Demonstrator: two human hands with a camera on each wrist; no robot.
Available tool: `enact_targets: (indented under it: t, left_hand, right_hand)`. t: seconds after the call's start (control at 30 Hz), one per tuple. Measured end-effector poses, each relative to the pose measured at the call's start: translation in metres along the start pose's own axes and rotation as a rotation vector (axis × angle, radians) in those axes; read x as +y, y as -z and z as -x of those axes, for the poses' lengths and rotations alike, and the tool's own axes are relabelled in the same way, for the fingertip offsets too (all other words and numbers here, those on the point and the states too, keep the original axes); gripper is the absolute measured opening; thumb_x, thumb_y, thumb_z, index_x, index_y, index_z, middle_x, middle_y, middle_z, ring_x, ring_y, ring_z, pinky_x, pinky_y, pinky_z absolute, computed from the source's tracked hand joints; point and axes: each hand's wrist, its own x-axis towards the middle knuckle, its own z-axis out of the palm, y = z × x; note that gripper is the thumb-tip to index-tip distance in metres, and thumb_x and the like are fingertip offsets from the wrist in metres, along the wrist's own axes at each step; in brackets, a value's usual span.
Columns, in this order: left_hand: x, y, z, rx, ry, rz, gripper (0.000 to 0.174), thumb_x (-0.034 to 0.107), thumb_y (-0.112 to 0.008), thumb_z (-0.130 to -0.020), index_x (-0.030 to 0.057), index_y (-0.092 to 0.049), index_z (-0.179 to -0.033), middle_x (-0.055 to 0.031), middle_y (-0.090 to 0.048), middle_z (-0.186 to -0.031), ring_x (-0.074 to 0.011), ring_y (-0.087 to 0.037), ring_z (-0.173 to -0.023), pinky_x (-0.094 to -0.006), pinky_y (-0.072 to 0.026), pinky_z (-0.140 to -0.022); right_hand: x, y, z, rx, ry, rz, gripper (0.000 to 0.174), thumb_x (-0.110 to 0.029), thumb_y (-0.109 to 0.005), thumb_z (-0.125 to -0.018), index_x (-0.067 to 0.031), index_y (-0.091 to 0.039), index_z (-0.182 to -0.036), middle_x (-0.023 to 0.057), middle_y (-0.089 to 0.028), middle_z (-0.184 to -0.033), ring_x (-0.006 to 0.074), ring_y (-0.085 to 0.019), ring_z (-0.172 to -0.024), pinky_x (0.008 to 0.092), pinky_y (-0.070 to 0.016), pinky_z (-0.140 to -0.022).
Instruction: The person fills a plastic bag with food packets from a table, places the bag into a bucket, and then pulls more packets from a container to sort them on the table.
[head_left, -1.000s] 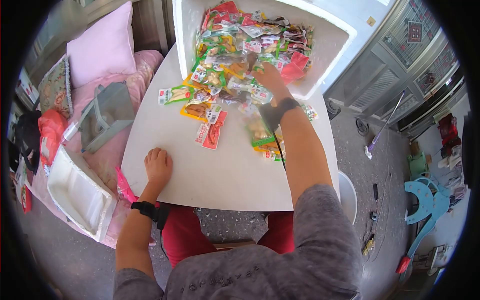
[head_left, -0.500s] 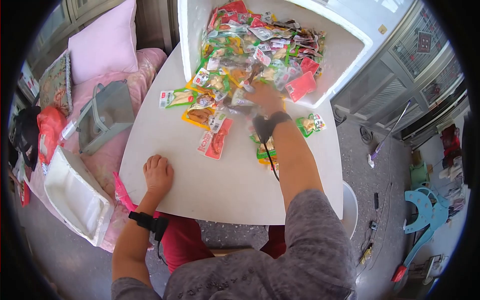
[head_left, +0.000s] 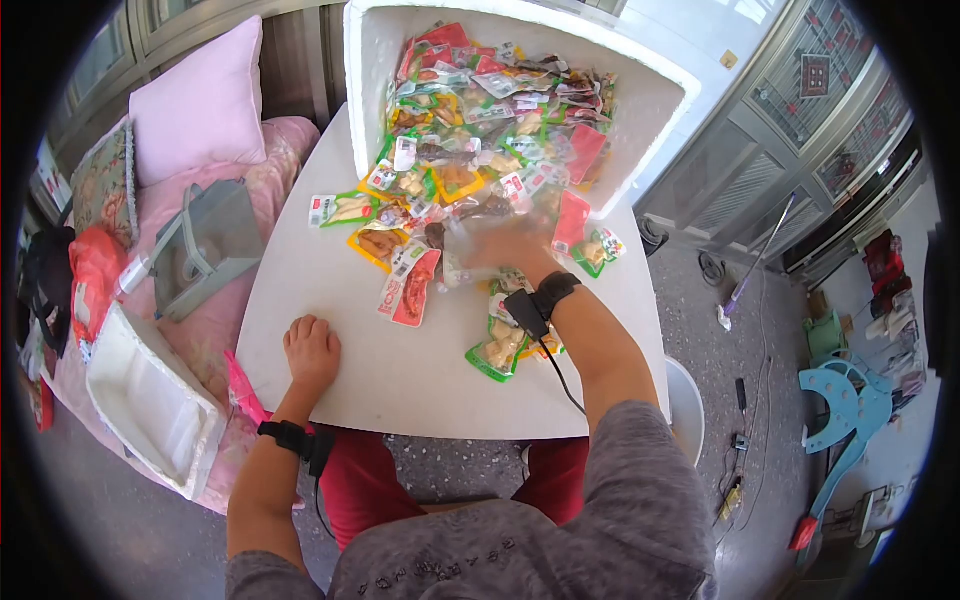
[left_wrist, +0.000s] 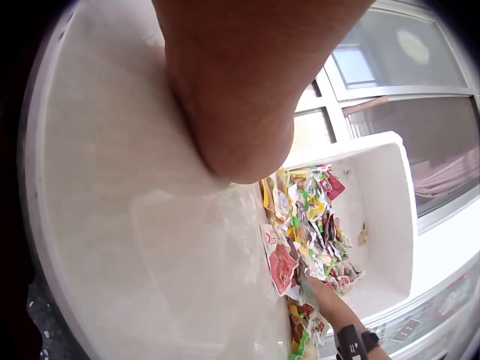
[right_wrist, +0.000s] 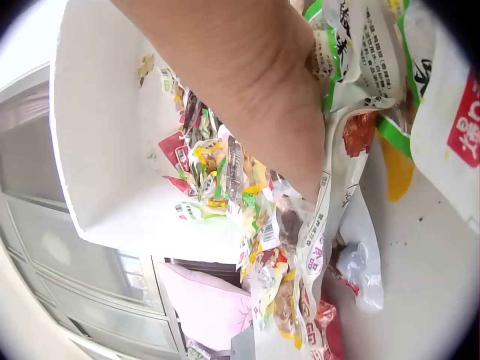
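My right hand (head_left: 508,246), blurred, is over the front of a heap of snack packets (head_left: 455,180) spilling from a white foam box (head_left: 650,130). It grips a clear packet (head_left: 458,262) with a dark piece inside; the fingertips are hidden in the right wrist view. Left of it lies a red-and-white packet (head_left: 410,285). Beneath the right wrist sit green-edged packets (head_left: 497,348), and a small green packet (head_left: 598,250) lies to the right. My left hand (head_left: 312,352) rests on the table (head_left: 400,375) near its left edge, holding nothing.
Left of the table, a pink-covered seat bears a pillow (head_left: 197,95), a grey-green bag (head_left: 215,245) and a white foam lid (head_left: 155,400). A white bucket (head_left: 685,405) stands at the table's right edge. Cables and a mop (head_left: 755,265) are on the floor at right.
My right hand has moved from inside the box toward me, bringing the clear packet with the dark piece. Some packets at the front have shifted. The left hand stays on the table.
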Motion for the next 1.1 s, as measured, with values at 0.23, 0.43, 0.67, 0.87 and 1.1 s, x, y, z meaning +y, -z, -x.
enact_targets:
  t: [0.23,0.43,0.67,0.87,1.1]
  left_hand:
    - [0.002,0.0,-0.002,0.007,-0.008,0.005,0.019,0.015,-0.05,-0.069,0.005,-0.05,-0.084,-0.0094,-0.046,-0.097,-0.0268,-0.039,-0.098,-0.0392,-0.0279,-0.083]
    - [0.002,0.003,-0.003,-0.036,0.019,-0.007,0.018,0.014,-0.049,-0.068,0.0045,-0.05,-0.084,-0.0103,-0.046,-0.096,-0.0271,-0.039,-0.098,-0.0396,-0.0277,-0.083]
    - [0.001,0.001,-0.006,-0.022,-0.014,-0.011,0.02,0.014,-0.05,-0.067,0.0043,-0.05,-0.084,-0.0109,-0.046,-0.096,-0.028,-0.039,-0.097,-0.0403,-0.0281,-0.082]
    - [0.003,0.001,-0.005,-0.026,-0.018,-0.004,0.021,0.013,-0.051,-0.066,0.0035,-0.05,-0.085,-0.0114,-0.046,-0.096,-0.0282,-0.039,-0.097,-0.0403,-0.0278,-0.082]
    - [0.005,0.004,-0.003,0.0,-0.018,0.003,0.02,0.014,-0.051,-0.067,0.0042,-0.05,-0.085,-0.0113,-0.046,-0.096,-0.0282,-0.039,-0.098,-0.0404,-0.0277,-0.083]
  right_hand:
    - [0.022,0.082,-0.044,0.13,-0.04,-0.2,0.054,-0.046,-0.055,-0.065,-0.0026,-0.052,-0.096,0.0143,-0.053,-0.096,0.0263,-0.049,-0.091,0.0343,-0.0396,-0.075]
    - [0.04,0.089,-0.117,0.577,-0.248,-0.141,0.066,-0.049,-0.055,-0.064,-0.0016,-0.043,-0.109,0.0176,-0.043,-0.112,0.0323,-0.038,-0.106,0.0374,-0.0318,-0.087]
    - [0.006,0.066,-0.142,0.515,-0.259,-0.073,0.067,-0.05,-0.055,-0.062,-0.005,-0.042,-0.11,0.0177,-0.041,-0.114,0.0331,-0.034,-0.109,0.0372,-0.0298,-0.09]
    - [0.021,0.055,-0.147,0.33,-0.165,-0.016,0.057,-0.047,-0.058,-0.057,-0.0121,-0.053,-0.101,0.011,-0.05,-0.107,0.0282,-0.041,-0.103,0.0641,-0.0182,-0.081]
    - [-0.017,0.038,-0.084,0.336,-0.032,0.039,0.055,-0.048,-0.058,-0.053,-0.0091,-0.056,-0.091,0.0147,-0.054,-0.096,0.0301,-0.049,-0.09,0.0589,-0.0264,-0.077]
